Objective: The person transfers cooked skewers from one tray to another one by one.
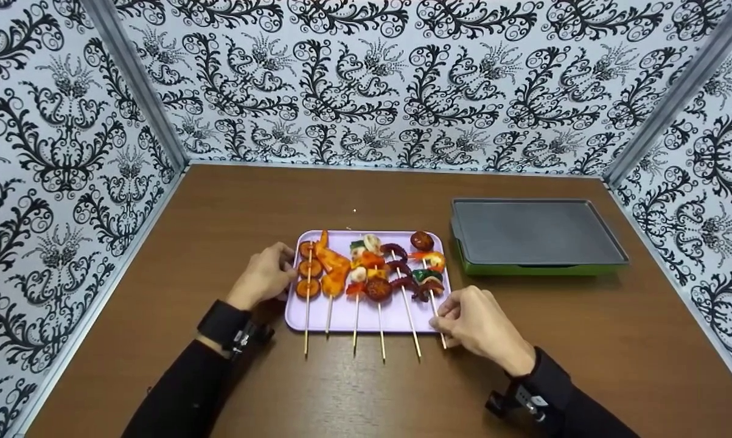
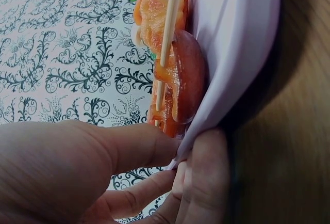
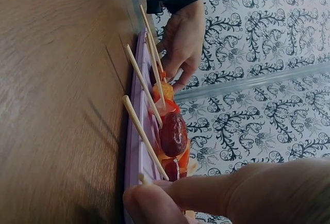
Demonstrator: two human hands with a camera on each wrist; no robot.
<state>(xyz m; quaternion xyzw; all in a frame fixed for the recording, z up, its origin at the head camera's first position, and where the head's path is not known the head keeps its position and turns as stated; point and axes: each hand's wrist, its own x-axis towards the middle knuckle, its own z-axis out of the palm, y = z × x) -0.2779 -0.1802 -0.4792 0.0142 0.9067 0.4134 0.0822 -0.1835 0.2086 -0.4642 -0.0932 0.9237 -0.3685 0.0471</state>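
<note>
A lilac tray (image 1: 396, 316) carries several skewers in a row, their bare wooden sticks pointing toward me past the near rim. My left hand (image 1: 267, 274) grips the tray's left edge; in the left wrist view the thumb (image 2: 144, 146) lies over the rim and the fingers are under it. Beside it is a skewer of orange round slices (image 1: 308, 288). At the right near corner my right hand (image 1: 478, 319) pinches the stick of the rightmost skewer (image 1: 434, 298), which bears a shrimp, a green piece and brown pieces. Its stick end (image 3: 144, 179) shows at the fingertips in the right wrist view.
A grey flat griddle plate (image 1: 536, 231) on a green base (image 1: 542, 269) stands at the right back of the brown table (image 1: 341, 395). Patterned walls (image 1: 366, 85) enclose the table at the back and both sides.
</note>
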